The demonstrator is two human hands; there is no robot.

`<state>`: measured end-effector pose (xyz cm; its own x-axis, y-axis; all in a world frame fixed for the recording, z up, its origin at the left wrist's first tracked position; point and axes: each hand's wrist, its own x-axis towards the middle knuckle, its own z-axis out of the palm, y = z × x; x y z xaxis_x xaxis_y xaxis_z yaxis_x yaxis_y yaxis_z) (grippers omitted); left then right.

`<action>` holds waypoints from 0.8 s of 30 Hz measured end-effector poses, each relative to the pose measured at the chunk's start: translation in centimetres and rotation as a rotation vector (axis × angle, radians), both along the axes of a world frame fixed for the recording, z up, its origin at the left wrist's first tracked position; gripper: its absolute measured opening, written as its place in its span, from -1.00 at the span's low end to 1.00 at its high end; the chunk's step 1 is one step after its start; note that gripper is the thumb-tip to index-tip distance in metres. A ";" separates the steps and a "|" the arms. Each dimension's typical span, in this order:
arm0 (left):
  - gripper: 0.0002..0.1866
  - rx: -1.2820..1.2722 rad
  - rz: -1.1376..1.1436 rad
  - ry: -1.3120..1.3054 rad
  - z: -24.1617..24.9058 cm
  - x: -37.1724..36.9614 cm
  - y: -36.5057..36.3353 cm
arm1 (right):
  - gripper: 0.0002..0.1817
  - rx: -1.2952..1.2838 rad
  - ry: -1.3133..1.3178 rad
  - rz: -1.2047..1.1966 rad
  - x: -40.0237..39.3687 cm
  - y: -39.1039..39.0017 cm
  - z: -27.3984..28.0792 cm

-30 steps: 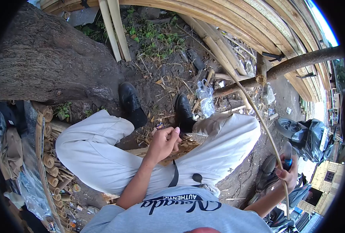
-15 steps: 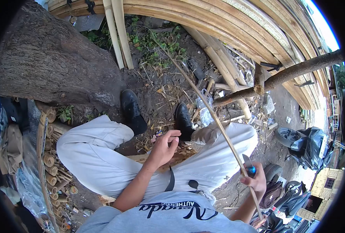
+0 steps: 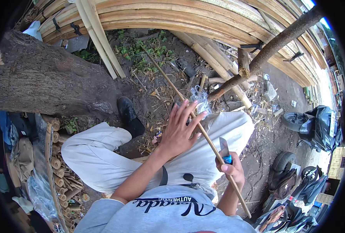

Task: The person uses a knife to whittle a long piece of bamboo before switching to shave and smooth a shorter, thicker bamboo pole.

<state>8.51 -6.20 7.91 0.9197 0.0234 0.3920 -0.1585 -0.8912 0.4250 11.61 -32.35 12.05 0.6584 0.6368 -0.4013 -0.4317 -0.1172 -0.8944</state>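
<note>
— What has the right hand (image 3: 231, 170) got?
— Its grip is closed around a blue-handled knife (image 3: 225, 151), blade up, and a long thin bamboo strip (image 3: 203, 134) that slants from the grip up past the left hand.
— And the left hand (image 3: 180, 130)?
— Fingers spread wide, holding nothing, fingertips touching the strip above the pale trousers (image 3: 102, 155).

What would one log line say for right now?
right hand: grips knife and stick | left hand: open, fingers spread over stick | person: seated
</note>
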 end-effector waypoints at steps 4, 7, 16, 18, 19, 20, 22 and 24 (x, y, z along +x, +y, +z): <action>-0.46 0.019 -0.285 -0.106 1.5 4.7 -3.0 | -0.48 0.025 -0.011 -0.075 -0.4 -1.8 0.2; -0.72 0.024 -0.600 -0.132 2.5 7.8 -6.6 | -0.45 0.126 -0.078 -0.206 -0.8 -7.5 0.2; -0.76 -0.107 -0.948 -0.071 11.7 11.0 -23.1 | -0.29 1.104 -0.165 -0.561 -1.9 -20.2 -5.2; -0.75 -0.096 -0.949 -0.189 13.3 10.8 -25.9 | -0.34 1.091 -0.095 -0.871 -2.8 -20.3 -5.6; -0.75 -0.093 -0.949 -0.191 13.5 11.1 -26.5 | -0.41 1.087 -0.083 -0.922 -3.0 -19.7 -5.3; -0.76 -0.076 -0.960 -0.232 13.7 11.4 -27.0 | -0.41 1.090 -0.087 -0.919 -3.2 -19.8 -5.5; -0.77 -0.048 -0.969 -0.281 14.1 12.2 -26.7 | -0.48 0.993 -0.019 -0.841 -3.1 -19.6 -5.8; -0.77 0.029 -1.059 -0.240 14.2 12.9 -25.2 | -0.52 0.953 -0.046 -0.757 -2.9 -18.9 -5.9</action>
<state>21.42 -31.41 22.16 0.3670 -0.7489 0.5518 -0.9288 -0.2622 0.2619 8.72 -51.21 6.13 0.9923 0.1126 0.0509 -0.0722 0.8626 -0.5007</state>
